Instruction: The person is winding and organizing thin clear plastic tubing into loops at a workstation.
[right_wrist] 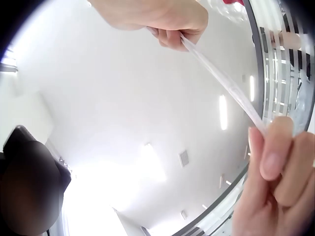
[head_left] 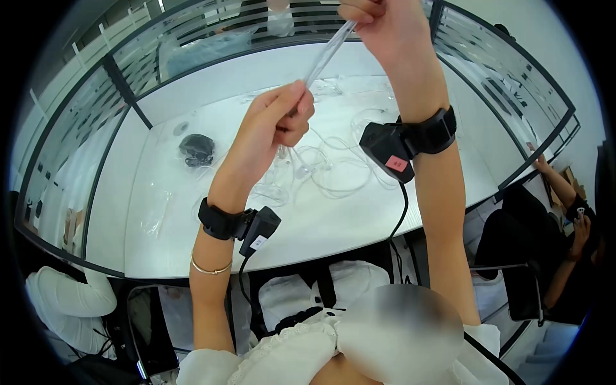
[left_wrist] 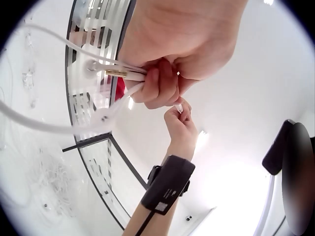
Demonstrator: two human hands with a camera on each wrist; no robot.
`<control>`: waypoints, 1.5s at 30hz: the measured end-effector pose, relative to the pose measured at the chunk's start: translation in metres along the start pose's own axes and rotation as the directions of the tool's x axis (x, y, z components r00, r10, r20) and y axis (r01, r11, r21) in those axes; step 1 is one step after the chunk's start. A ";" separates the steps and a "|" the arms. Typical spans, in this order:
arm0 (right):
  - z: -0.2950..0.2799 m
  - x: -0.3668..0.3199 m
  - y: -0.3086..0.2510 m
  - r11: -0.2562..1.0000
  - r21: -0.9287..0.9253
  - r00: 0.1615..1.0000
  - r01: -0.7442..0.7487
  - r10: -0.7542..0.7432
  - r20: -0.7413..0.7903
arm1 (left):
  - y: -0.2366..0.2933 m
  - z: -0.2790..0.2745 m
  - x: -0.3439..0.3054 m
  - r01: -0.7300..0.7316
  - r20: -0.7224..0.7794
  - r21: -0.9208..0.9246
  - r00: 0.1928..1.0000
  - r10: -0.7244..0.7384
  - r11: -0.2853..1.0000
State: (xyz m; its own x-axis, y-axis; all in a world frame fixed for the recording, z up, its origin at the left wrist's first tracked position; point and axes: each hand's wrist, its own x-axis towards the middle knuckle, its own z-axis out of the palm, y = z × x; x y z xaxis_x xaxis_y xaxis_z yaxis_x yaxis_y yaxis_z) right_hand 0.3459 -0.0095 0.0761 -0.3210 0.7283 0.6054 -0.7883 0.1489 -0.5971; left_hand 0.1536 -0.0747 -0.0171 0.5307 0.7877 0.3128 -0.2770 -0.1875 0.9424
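High over the table, a bundle of white earphone cord (head_left: 328, 52) runs taut and slanted between the two hands. The left hand (head_left: 274, 117) grips its lower end with curled fingers. The right hand (head_left: 393, 29) pinches the upper end, further forward and to the right. From the left fist, in the left wrist view, stick out a gold-tipped audio plug (left_wrist: 116, 73), a round earbud (left_wrist: 92, 66) and loose loops of cord. In the right wrist view the stretched cord (right_wrist: 224, 81) appears as several strands lying together.
More white cables (head_left: 343, 168) lie tangled on the white table (head_left: 308, 240). A black item in clear plastic (head_left: 197, 149) sits to the left, near a clear bag (head_left: 154, 212). Framed partitions (head_left: 119, 83) border the table. Seated people (head_left: 523, 234) are at both sides.
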 end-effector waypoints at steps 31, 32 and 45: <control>0.011 -0.040 -0.036 0.173 -0.982 0.955 -0.075 0.295 -0.021 | -0.027 -0.020 -0.021 0.067 -0.046 0.358 0.997 -0.054 0.931; 0.009 -0.040 -0.034 0.157 -0.985 0.957 -0.071 0.290 -0.022 | -0.029 -0.022 -0.022 0.075 -0.042 0.379 0.997 -0.064 0.922; 0.023 -0.030 -0.021 0.754 -0.630 0.977 -0.183 0.211 -0.030 | -0.023 -0.025 -0.028 -0.022 -0.082 0.282 0.996 0.047 0.959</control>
State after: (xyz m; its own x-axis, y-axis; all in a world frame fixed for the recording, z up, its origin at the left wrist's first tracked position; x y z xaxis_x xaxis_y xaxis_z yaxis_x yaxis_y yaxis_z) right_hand 0.3601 -0.0505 0.0827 -0.4643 0.7632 0.4494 -0.2050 0.4010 -0.8928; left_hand 0.1246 -0.0778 -0.0507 0.4499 0.8235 0.3455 -0.0509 -0.3626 0.9305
